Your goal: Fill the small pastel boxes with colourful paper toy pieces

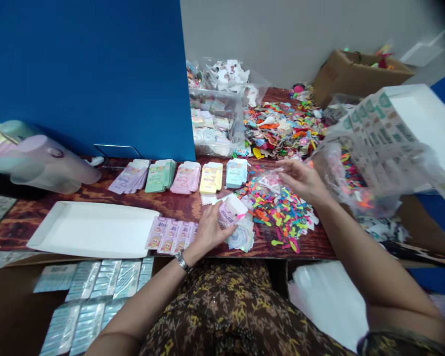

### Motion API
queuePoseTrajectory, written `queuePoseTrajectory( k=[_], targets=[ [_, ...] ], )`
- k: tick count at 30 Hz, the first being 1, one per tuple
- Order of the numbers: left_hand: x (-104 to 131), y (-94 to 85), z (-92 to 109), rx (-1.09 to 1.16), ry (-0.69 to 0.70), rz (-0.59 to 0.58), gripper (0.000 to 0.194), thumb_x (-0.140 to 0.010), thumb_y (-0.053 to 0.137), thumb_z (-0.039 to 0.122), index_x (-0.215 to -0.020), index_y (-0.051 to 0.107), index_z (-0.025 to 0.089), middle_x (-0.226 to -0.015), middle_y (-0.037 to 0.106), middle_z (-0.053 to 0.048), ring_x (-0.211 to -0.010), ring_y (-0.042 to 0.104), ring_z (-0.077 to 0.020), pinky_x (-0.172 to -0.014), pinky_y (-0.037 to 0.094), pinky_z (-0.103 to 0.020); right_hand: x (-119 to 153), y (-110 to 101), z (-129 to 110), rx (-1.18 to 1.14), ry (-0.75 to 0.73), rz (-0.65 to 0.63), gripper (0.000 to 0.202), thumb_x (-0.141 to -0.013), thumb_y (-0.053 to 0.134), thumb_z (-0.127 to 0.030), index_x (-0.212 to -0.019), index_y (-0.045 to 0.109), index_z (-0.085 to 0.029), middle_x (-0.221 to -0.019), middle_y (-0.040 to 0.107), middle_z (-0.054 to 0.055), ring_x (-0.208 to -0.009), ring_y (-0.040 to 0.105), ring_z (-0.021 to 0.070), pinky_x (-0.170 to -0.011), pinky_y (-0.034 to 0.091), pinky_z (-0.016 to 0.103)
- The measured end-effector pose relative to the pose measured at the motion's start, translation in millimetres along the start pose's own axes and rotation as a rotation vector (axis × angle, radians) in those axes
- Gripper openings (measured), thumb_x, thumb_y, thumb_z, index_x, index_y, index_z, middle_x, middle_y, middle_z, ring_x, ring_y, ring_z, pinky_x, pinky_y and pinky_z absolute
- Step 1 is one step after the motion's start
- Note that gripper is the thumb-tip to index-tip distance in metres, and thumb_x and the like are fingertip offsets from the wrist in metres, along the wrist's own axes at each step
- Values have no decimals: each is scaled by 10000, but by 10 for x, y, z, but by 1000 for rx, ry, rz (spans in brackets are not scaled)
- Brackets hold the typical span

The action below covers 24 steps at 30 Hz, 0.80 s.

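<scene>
My left hand [211, 227] is wrapped round a small purple printed box [230, 211], tilted, its top end open. A bit of pink shows at the box's edge. Under it lie pale patterned cards [241, 235]. My right hand [300, 179] is over a pile of small colourful balloons [282, 210], fingertips drawn together beside crumpled clear plastic [269, 179]; what they pinch, if anything, I cannot make out. Along the back stand stacks of flat boxes: purple [129, 176], green [160, 175], pink [185, 178], yellow [210, 178] and blue [236, 173].
At left a white tray [92, 230] has several purple boxes [174, 236] at its right end. Behind are clear bins [217, 123] and a heap of small trinkets [282, 126]. A blue partition [89, 74] rises back left. Wrapped blue packs [96, 282] lie below the table edge.
</scene>
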<state>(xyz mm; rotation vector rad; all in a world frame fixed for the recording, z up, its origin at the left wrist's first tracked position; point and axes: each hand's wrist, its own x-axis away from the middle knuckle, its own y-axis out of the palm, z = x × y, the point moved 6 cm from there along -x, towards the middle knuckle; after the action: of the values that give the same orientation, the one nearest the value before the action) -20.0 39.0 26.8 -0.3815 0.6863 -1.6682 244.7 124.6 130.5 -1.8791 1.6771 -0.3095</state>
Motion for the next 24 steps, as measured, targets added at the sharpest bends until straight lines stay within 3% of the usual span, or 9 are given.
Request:
queuePoseTrajectory(
  k=[4, 8, 12, 17, 21, 24],
  targets=[
    [5, -14, 3, 2, -13, 7, 763, -731, 770, 412, -1369, 446, 147, -1269, 587, -157, -1171, 571, -327, -998, 482, -505, 82, 189, -231, -300, 51, -55, 371, -828, 704, -403, -1149, 623, -235, -841, 644, 9, -677, 590, 119, -592, 496, 237],
    [12, -42, 57, 59, 6, 9, 781, -716, 788, 412, -1371, 451, 151, -1282, 590, -149, -1184, 572, -311, -1018, 479, -476, 178, 532, -317, -373, 78, -190, 374, -858, 680, -385, -1187, 599, -228, -887, 667, 22, -680, 606, 117, -585, 504, 242],
    [39, -75, 78, 49, 0, 18, 775, -726, 781, 435, -1374, 443, 176, -1295, 587, -140, -1187, 576, -309, -1024, 477, -480, 225, 755, -338, -138, -8, -246, 343, -932, 568, -357, -1249, 571, -225, -939, 683, 41, -738, 632, 148, -626, 516, 283],
    [71, -95, 70, 28, 1, 36, 791, -730, 775, 456, -1383, 425, 181, -1281, 586, -136, -1170, 583, -307, -1006, 489, -473, 290, 807, -584, 183, -194, -250, 239, -959, 542, -368, -1151, 633, -256, -1080, 689, 57, -948, 656, 211, -827, 534, 372],
    [83, -102, 83, 22, -6, 42, 776, -740, 768, 451, -1375, 430, 160, -1278, 589, -140, -1168, 585, -305, -1008, 489, -460, 405, 881, -703, 276, -260, -278, 447, -879, 669, -415, -1285, 555, -267, -1209, 626, 87, -1124, 605, 269, -943, 528, 431],
    [89, -104, 85, 19, -22, 40, 759, -737, 771, 452, -1356, 449, 154, -1261, 597, -140, -1161, 587, -308, -999, 493, -460, 458, 900, -670, 363, -260, -196, 496, -876, 667, -391, -1333, 521, -267, -1306, 534, 128, -1179, 569, 295, -957, 532, 471]
  ],
)
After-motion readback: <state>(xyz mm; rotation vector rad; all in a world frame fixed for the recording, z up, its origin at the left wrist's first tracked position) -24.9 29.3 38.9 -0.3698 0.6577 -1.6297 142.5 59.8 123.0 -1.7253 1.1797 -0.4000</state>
